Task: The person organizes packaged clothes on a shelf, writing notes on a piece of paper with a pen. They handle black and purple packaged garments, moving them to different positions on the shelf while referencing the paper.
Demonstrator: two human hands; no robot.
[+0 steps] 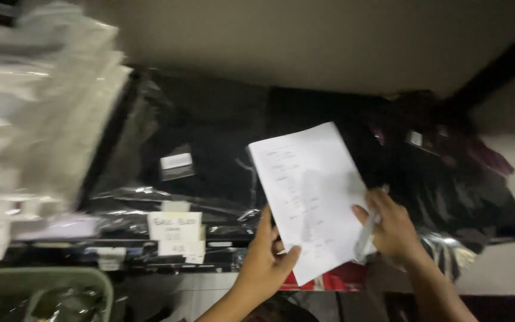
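Note:
A white sheet of paper (311,191) with handwritten lines is held up in front of a stack of black garments in clear plastic bags (210,143). My left hand (266,262) grips the sheet's lower left edge. My right hand (391,226) holds the sheet's right edge together with a pale pen-like object (366,235). The picture is blurred.
A tall pile of white bagged garments (37,119) stands at the left. Paper labels (175,229) hang on the shelf's front edge. A green plastic basket (49,286) sits at the lower left. Dark reddish bagged items (460,161) lie at the right. A red item (341,277) shows below the sheet.

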